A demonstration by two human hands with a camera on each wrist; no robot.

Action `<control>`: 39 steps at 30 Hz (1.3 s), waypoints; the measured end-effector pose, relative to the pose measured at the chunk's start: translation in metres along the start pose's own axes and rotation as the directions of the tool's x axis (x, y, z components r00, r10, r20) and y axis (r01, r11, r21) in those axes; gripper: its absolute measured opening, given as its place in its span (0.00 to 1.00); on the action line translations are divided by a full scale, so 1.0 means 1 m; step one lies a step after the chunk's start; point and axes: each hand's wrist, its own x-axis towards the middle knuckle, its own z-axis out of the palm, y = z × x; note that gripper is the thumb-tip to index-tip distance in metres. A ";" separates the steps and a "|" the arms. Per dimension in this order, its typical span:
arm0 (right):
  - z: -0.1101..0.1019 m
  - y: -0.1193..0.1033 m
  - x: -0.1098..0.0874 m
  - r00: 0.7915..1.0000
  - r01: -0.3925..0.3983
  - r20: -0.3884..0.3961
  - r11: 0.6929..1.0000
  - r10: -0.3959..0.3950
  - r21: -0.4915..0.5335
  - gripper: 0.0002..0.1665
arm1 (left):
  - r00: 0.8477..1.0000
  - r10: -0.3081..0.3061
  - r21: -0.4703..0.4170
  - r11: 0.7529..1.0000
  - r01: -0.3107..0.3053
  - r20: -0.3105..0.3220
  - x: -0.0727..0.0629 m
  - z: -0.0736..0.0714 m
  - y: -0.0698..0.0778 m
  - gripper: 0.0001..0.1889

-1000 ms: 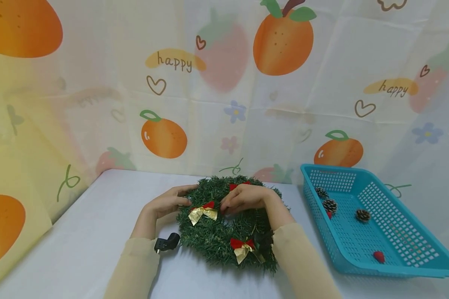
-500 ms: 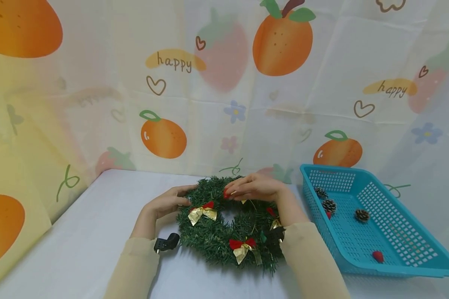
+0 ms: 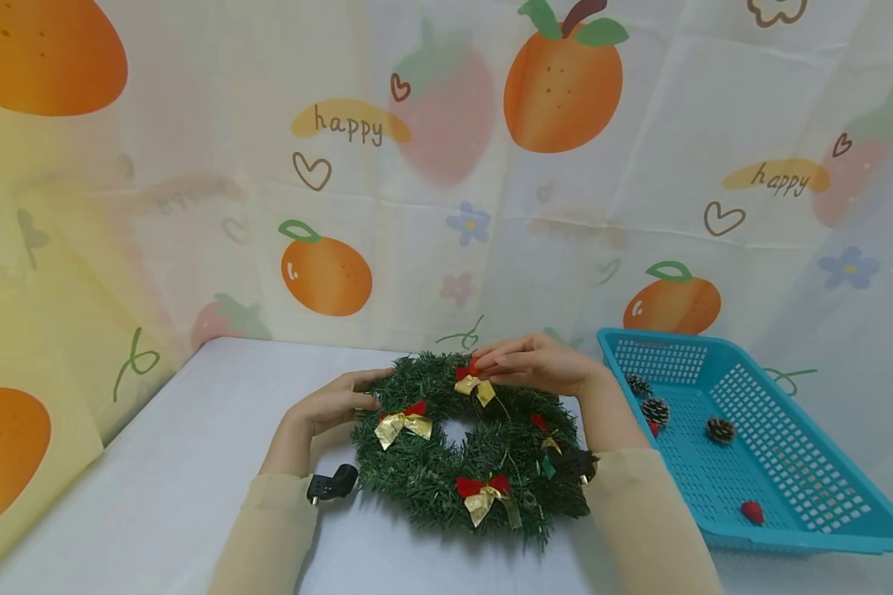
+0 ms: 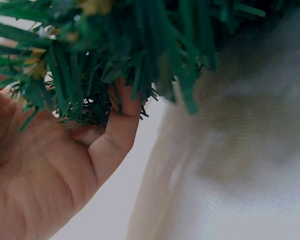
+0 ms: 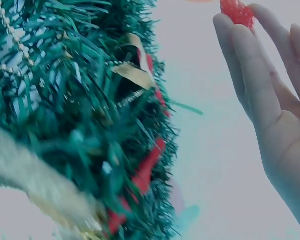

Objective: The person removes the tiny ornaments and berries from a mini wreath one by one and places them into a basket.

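Note:
A green Christmas wreath (image 3: 409,483) with red and gold bows (image 3: 485,496) and a thin bead string (image 5: 11,31) lies on the table. My left hand (image 3: 333,406) grips its left edge, with fingers curled into the needles (image 4: 90,65) in the left wrist view. Beyond the back of the wreath, my right hand (image 3: 546,364) pinches a red raspberry-like berry (image 5: 237,12) between fingertips and thumb. In the head view that hand overlaps the back right of the wreath, close to the bow (image 3: 476,385) there.
To the right stands a turquoise plastic basket (image 3: 670,496). Inside it are pine cones (image 3: 720,430) and red berries (image 3: 752,512). A fruit-printed cloth (image 3: 417,273) hangs behind the white table (image 3: 186,496). Black wrist cameras (image 3: 332,484) sit at both cuffs.
My right hand has moved from the wreath's centre hole back and to the right, lifting the red berry out and uncovering the bow at the back. The left hand stays put.

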 end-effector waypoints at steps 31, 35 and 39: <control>-0.053 -0.021 -0.102 0.981 0.144 -0.120 0.988 -0.150 -0.058 0.23 | 1.000 0.016 0.003 1.000 -0.016 0.009 -0.001 0.000 0.000 0.38; -0.060 -0.020 -0.117 0.976 0.169 -0.133 0.984 -0.174 -0.052 0.24 | 1.000 0.010 -0.001 1.000 -0.010 0.008 -0.001 0.001 0.001 0.39; -0.068 -0.015 -0.132 0.969 0.182 -0.158 0.982 -0.188 -0.056 0.24 | 1.000 -0.004 -0.001 1.000 0.004 -0.001 0.000 0.001 0.000 0.39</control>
